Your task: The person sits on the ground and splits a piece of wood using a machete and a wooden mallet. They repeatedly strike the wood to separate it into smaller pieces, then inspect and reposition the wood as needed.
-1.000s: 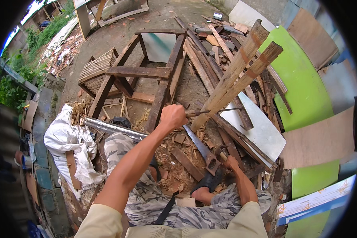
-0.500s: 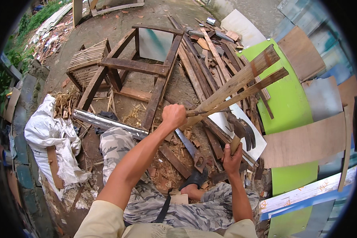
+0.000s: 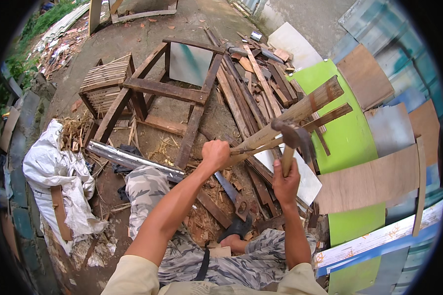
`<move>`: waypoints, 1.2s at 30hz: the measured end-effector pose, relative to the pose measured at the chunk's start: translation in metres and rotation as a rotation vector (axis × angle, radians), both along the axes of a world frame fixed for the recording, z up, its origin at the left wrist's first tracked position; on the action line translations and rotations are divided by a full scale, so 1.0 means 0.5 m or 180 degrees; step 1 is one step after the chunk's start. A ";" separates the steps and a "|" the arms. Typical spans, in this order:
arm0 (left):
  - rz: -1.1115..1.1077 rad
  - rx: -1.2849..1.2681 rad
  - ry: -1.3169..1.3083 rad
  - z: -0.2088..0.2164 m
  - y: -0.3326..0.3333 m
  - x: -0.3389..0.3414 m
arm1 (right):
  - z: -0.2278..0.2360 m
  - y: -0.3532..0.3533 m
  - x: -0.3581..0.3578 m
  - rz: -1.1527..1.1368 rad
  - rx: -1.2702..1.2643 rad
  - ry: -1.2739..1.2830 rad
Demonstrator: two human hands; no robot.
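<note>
My left hand (image 3: pixel 215 155) is a closed fist at the near end of a pale rounded pole (image 3: pixel 310 105). It grips the handle of a thin tool, whose far part lies along the pole and is mostly hidden. Beside the pole a darker narrow strip (image 3: pixel 332 117) slants the same way, spreading from it toward the far end. My right hand (image 3: pixel 286 179) is wrapped around the wooden handle of a claw hammer (image 3: pixel 296 138). The hammer's metal head overlaps the pole in view; whether they touch I cannot tell. A handsaw (image 3: pixel 231 194) lies among shavings below my left hand.
A dark wooden frame (image 3: pixel 167 91) and a slatted wooden piece (image 3: pixel 106 81) stand ahead. Scrap boards (image 3: pixel 248 88) are heaped right of them. Green panels (image 3: pixel 349 123) and plywood (image 3: pixel 371 182) lie at right. A white sack (image 3: pixel 59 172) sits at left; my sandalled foot (image 3: pixel 234 243) is below the saw.
My right hand has raised the hammer, bringing its head up and slightly left, in front of the pole. My left hand keeps its grip. The view has shifted slightly.
</note>
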State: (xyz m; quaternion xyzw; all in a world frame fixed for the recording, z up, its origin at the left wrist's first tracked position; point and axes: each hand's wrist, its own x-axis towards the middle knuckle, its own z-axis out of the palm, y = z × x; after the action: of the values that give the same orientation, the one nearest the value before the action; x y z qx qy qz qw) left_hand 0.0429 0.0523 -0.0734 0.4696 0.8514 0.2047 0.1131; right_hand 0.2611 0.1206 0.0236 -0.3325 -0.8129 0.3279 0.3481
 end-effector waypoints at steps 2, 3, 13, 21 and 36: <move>-0.0037 -0.0024 -0.0030 0.007 -0.015 0.004 | 0.091 -0.014 -0.026 0.0023 -0.0452 0.0946; -0.0034 -0.0050 -0.0064 0.015 -0.018 0.005 | 0.124 -0.020 -0.030 -0.0009 -0.0868 0.1314; 0.0092 -0.0088 -0.0224 -0.023 -0.014 -0.001 | -0.189 -0.015 0.043 -0.0309 -0.0700 -0.1638; -0.0244 -0.0381 -0.0586 -0.001 -0.009 -0.006 | -0.015 -0.002 0.083 -0.0589 -0.0605 -0.0312; -0.0782 -0.0649 -0.0465 -0.013 0.011 -0.031 | -0.096 0.024 -0.019 -0.0400 -0.0449 -0.0598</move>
State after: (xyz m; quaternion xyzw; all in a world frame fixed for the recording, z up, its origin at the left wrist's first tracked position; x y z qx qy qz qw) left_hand 0.0275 0.0577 -0.0797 0.5401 0.7934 0.1354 0.2458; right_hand 0.2517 0.1325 -0.0244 -0.4356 -0.7945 0.3292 0.2660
